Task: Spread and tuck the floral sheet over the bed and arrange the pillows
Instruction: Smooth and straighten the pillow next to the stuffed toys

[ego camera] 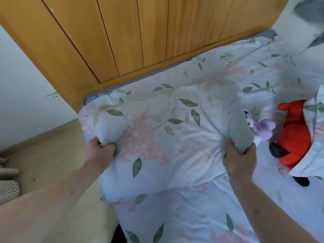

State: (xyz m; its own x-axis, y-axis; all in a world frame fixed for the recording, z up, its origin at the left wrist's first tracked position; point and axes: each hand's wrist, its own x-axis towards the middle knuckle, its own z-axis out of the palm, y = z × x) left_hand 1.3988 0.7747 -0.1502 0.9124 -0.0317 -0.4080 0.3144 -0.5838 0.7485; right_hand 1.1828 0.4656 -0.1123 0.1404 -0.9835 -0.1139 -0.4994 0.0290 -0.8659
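A pillow [157, 130] in a pale floral case with pink blossoms and green leaves lies across the head of the bed, below the wooden headboard [133, 37]. My left hand [98, 155] grips its near left corner at the bed's left edge. My right hand [240, 158] grips its near right corner, the cloth bunched in the fingers. The floral sheet [192, 216] of the same print covers the mattress beneath and in front of the pillow. A second pillow [315, 137] in the matching print lies at the right edge, partly out of frame.
A red plush toy [291, 137] and a small purple toy [263, 127] lie on the sheet right of the pillow. A grey and white cushion [310, 18] sits at the top right. Left of the bed are wooden floor [43, 155], a white wall and slippers [8, 186].
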